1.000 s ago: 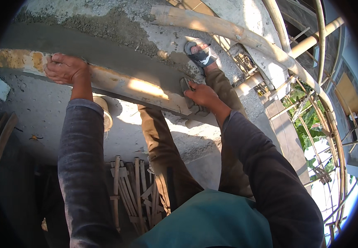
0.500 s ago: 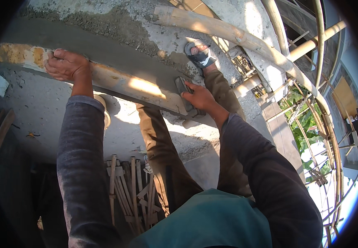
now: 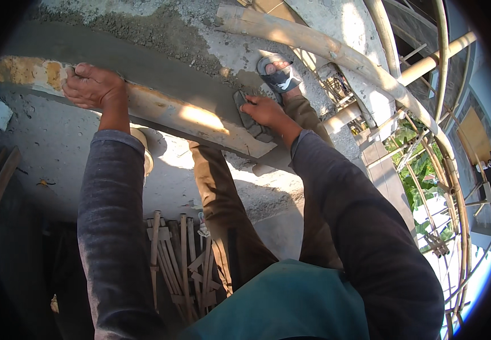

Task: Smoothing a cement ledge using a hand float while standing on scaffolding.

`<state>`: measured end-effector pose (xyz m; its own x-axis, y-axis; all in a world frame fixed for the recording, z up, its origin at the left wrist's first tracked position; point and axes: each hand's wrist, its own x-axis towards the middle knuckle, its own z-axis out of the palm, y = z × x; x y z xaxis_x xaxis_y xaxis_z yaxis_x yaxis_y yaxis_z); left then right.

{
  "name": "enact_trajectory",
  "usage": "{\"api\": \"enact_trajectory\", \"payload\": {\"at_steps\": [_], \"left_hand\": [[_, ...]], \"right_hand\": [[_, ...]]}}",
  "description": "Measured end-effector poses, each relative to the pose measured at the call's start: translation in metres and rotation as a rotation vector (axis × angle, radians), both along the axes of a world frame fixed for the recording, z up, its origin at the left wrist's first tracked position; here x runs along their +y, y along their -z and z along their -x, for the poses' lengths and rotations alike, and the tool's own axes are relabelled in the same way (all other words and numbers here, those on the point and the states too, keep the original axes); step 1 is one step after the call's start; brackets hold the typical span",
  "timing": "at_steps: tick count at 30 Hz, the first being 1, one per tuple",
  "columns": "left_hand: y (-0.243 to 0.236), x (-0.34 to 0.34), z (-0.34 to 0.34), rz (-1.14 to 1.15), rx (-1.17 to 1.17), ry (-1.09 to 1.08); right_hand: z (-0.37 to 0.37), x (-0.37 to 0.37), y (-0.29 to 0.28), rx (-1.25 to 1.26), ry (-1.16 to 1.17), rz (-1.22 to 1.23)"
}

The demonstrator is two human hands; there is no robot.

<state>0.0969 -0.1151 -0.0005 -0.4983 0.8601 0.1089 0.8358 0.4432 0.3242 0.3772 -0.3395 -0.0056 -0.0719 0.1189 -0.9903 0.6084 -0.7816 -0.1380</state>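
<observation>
In the head view, I can see a person working with two bare hands. In the upper left of the frame, the left hand [image 3: 95, 86] is closed on a long, flat, pale wooden board with yellow-brown stains [image 3: 166, 107]. Its fingers are bent over the board, and the thumb is up by the top edge. The board slants from the upper left down to just past the middle.

The right hand [image 3: 265, 110] is a little above the middle of the frame. It is closed on a small, grey, block-shaped hand tool [image 3: 249, 120], with the thumb near the top end. The tool lies against a strip of smooth, wet, grey cement [image 3: 143, 65] that runs along the upper side of the board. The tool's lower end comes to the board, near its right end. I cannot tell how hard either hand is pressing.

Rough grey crumbs [image 3: 154, 31] lie above the wet strip, at the top. To the right of them is a foot in a dark sandal [image 3: 282, 73]. A thick, tan, round bamboo pole [image 3: 313, 41] bends across the upper right, and green leaves [image 3: 418, 175] show below it, at the right. Low down, left of the middle, a bunch of thin wooden sticks [image 3: 183, 249] stands near a leg in brown trousers [image 3: 222, 187].
</observation>
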Motion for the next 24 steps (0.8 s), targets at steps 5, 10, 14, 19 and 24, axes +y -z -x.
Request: {"api": "enact_trajectory", "payload": {"at_steps": [5, 10, 14, 19, 24], "left_hand": [[0.006, 0.000, -0.012, -0.015, -0.036, -0.002], [-0.003, -0.002, 0.005, 0.015, 0.002, -0.001], [0.008, 0.000, -0.012, 0.014, -0.019, -0.003], [0.010, -0.001, -0.001, 0.014, 0.001, -0.036], [0.004, -0.002, 0.005, -0.018, 0.016, 0.000]], "right_hand": [[0.022, 0.058, 0.013, 0.161, 0.135, -0.202], [0.002, 0.016, -0.023, 0.163, -0.001, -0.113], [-0.001, 0.019, 0.010, 0.033, 0.074, -0.074], [0.011, 0.049, -0.021, 0.202, 0.128, -0.144], [-0.023, -0.043, -0.032, -0.072, -0.090, 0.002]]}}
